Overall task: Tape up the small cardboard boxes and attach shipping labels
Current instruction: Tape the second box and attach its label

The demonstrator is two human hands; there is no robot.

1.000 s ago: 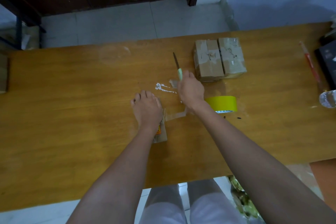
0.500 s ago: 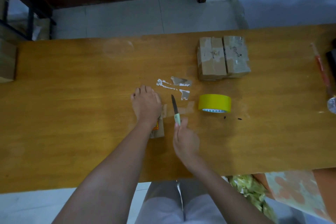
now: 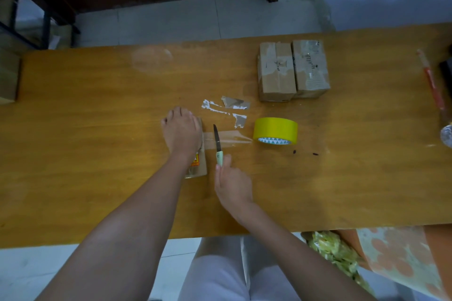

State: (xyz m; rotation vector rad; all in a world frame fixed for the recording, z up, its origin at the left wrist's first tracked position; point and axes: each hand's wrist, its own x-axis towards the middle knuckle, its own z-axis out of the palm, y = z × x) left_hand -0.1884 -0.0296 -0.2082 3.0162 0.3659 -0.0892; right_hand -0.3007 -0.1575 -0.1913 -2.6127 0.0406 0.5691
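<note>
Since half a second ago little has shifted: your right hand (image 3: 233, 184) has kept its place near the table's front edge with the knife (image 3: 217, 144), and your left hand (image 3: 182, 133) has stayed flat on the box.

At the far left, a brown carton (image 3: 8, 76) is cut off by the frame edge, so you see only one side of it. Your left hand lies palm down, fingers straight, pressing on the small cardboard box (image 3: 197, 166); the hand and wrist hide most of the box, and only its near end with a bit of orange print shows. Just right of it, your right hand grips the knife by its pale green handle, fingers curled round it, blade pointing away from you. The blade lies across a clear strip of tape (image 3: 232, 138) that runs from the box to the yellow tape roll (image 3: 275, 131); whether the edge touches the tape cannot be told. Beyond the strip, torn tape scraps (image 3: 234, 111) lie stuck to the wooden table (image 3: 97, 117).

Farther back and right, two taped boxes (image 3: 293, 69) sit touching side by side, their markings too blurred to read. At the right edge, a red stick (image 3: 431, 82) and a shiny round thing (image 3: 447, 135) are partly out of frame and hard to identify.
</note>
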